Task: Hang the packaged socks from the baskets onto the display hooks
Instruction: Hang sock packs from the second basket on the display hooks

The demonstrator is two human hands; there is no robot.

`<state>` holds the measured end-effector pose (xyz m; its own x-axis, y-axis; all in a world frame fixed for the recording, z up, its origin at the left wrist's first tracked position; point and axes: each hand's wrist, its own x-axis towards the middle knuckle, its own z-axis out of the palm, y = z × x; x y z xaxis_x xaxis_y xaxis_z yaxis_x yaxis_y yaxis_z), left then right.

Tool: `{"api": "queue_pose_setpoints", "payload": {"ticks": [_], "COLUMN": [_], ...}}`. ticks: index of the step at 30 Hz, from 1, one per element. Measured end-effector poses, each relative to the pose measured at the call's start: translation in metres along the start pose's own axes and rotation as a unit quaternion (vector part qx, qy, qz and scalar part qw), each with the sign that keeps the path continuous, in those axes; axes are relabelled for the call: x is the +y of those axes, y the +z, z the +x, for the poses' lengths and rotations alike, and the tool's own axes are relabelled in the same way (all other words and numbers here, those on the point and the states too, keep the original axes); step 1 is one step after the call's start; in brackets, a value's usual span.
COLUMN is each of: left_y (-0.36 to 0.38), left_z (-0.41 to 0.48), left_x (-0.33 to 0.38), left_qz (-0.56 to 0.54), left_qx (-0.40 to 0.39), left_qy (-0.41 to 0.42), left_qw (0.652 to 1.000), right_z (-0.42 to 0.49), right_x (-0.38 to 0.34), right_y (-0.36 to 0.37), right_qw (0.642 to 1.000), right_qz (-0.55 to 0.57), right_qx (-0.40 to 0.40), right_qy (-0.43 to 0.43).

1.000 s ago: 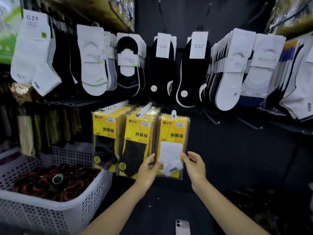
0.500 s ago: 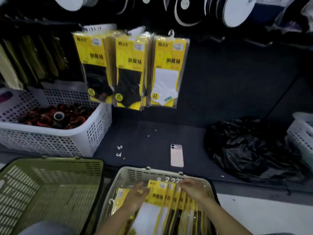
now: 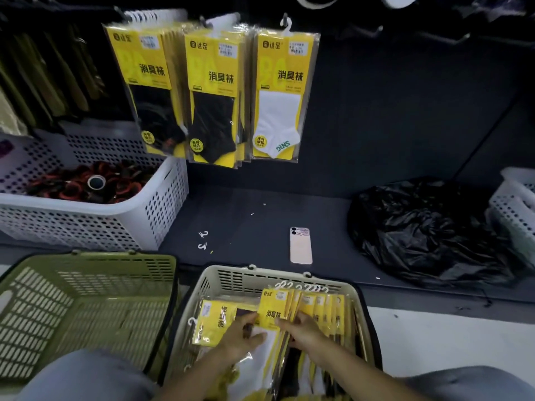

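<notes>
A beige basket (image 3: 289,277) at the bottom centre holds several yellow sock packs standing in a row with white hooks on top. My right hand (image 3: 302,329) pinches the front sock pack (image 3: 272,306), thumb in front and fingers behind it. My left hand (image 3: 241,335) lies with its fingers on a flat pack of white socks (image 3: 212,319) beside it. Above on the dark display wall hang black-sock packs (image 3: 150,82) in two stacks, the second stack (image 3: 214,91), and one white-sock pack (image 3: 282,91) on its display hook (image 3: 285,21).
An olive-green basket (image 3: 86,285) stands left of the beige one. A white basket (image 3: 162,198) with red and black items sits on the dark shelf, with a phone (image 3: 301,246), loose hooks (image 3: 202,240), a black plastic bag (image 3: 419,227) and another white basket (image 3: 515,204).
Both hands left the hanging white-sock pack and dropped into the beige basket. My view tilted down. The right hand has closed on the front pack.
</notes>
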<state>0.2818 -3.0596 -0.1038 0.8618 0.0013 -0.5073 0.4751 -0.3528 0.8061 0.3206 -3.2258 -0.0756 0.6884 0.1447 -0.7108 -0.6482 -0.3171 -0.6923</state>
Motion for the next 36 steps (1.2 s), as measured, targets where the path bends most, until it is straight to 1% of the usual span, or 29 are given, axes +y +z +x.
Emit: {"api": "queue_pose_setpoints", "payload": {"ticks": [3,4,5,7,9,10,12,14,15,18,21,23,24,26,28,29,30,36], "left_y": [-0.010,-0.015,-0.020,-0.026,-0.026,-0.023,-0.013,-0.002,0.001,0.001,-0.013,-0.026,-0.032,-0.040,-0.047,-0.050,-0.054,-0.077], "left_z": [0.001,0.001,0.001,-0.001,-0.005,-0.008,-0.012,-0.016,-0.017,-0.017,-0.019,-0.023,-0.025,-0.029,-0.031,-0.032,-0.032,-0.029], "left_x": [0.013,0.021,0.032,0.054,0.070,0.074,0.072,0.063,0.058,0.055,0.071,0.088,0.098,0.114,0.127,0.133,0.139,0.177], "left_qz": [-0.017,-0.039,-0.079,-0.154,-0.174,-0.177,-0.165,-0.151,-0.150,-0.158,-0.186,-0.190,-0.193,-0.215,-0.256,-0.277,-0.292,-0.279], "left_qx": [0.066,0.081,0.079,0.051,0.042,0.036,0.021,-0.003,-0.012,-0.006,-0.013,-0.038,-0.052,-0.063,-0.059,-0.052,-0.042,0.048], "left_qy": [0.022,0.024,0.033,0.077,0.137,0.162,0.187,0.185,0.177,0.144,0.118,0.112,0.111,0.111,0.115,0.124,0.134,0.200], "left_qw": [0.997,0.996,0.993,0.984,0.974,0.970,0.968,0.971,0.973,0.977,0.975,0.975,0.974,0.968,0.958,0.951,0.946,0.938], "right_z": [-0.006,-0.011,-0.014,-0.022,-0.027,-0.029,-0.031,-0.030,-0.029,-0.028,-0.029,-0.032,-0.034,-0.037,-0.039,-0.040,-0.041,-0.056], "right_x": [-0.017,-0.027,-0.038,-0.063,-0.080,-0.084,-0.083,-0.073,-0.067,-0.056,-0.064,-0.076,-0.083,-0.098,-0.112,-0.119,-0.127,-0.172], "right_y": [-0.003,-0.006,-0.009,-0.018,-0.025,-0.028,-0.031,-0.031,-0.030,-0.029,-0.033,-0.035,-0.036,-0.038,-0.040,-0.042,-0.043,-0.036], "right_qw": [0.997,0.993,0.989,0.976,0.960,0.954,0.949,0.952,0.955,0.959,0.959,0.952,0.947,0.935,0.920,0.908,0.898,0.878], "right_qz": [0.017,0.024,0.028,0.049,0.086,0.103,0.108,0.076,0.066,0.077,0.097,0.121,0.131,0.133,0.120,0.122,0.129,0.191], "right_qx": [0.011,0.009,0.006,-0.011,-0.025,-0.032,-0.052,-0.057,-0.057,-0.043,-0.033,-0.030,-0.017,0.046,0.126,0.155,0.168,0.120], "right_qy": [-0.081,-0.112,-0.143,-0.213,-0.267,-0.280,-0.291,-0.290,-0.285,-0.268,-0.263,-0.278,-0.293,-0.326,-0.352,-0.369,-0.385,-0.423]}}
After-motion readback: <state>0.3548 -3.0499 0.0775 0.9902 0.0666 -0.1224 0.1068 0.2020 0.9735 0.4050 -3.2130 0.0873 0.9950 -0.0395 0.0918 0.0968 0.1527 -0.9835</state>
